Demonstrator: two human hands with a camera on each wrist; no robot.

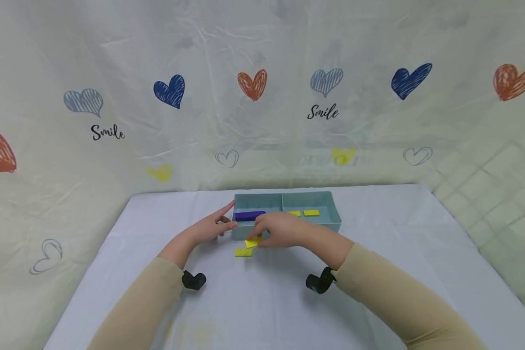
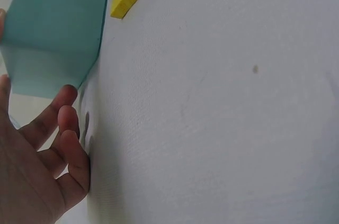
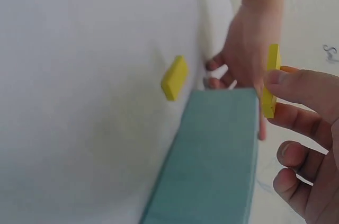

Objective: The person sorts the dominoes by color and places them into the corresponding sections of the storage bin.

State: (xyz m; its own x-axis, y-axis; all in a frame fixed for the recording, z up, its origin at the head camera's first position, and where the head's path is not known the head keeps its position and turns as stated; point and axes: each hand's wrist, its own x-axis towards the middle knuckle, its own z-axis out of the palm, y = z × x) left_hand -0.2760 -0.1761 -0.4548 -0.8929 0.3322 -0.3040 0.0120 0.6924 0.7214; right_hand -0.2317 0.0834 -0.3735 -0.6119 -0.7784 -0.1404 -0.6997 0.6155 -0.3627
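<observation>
A teal box point(image 1: 330, 227) with two compartments stands on the table. My left hand point(image 1: 207, 228) is at its left end, index finger stretched toward the back corner and thumb by the front one; the other fingers bend loosely beside the box. Between thumb and fingertips, my right hand point(image 1: 282, 229) pinches a small flat yellow block point(image 3: 270, 83), held just in front of the box's front wall. Another yellow block point(image 1: 243, 253) lies on the table below it. Purple pieces point(image 1: 250, 216) lie in the left compartment, partly hidden by the right hand.
Two yellow blocks point(image 1: 311, 213) lie in the right compartment, one partly behind the right hand. A white cloth point(image 1: 262, 311) covers the table. Behind it hangs a pale sheet point(image 1: 280, 136) printed with hearts. Black wrist mounts point(image 1: 320, 281) sit under both forearms.
</observation>
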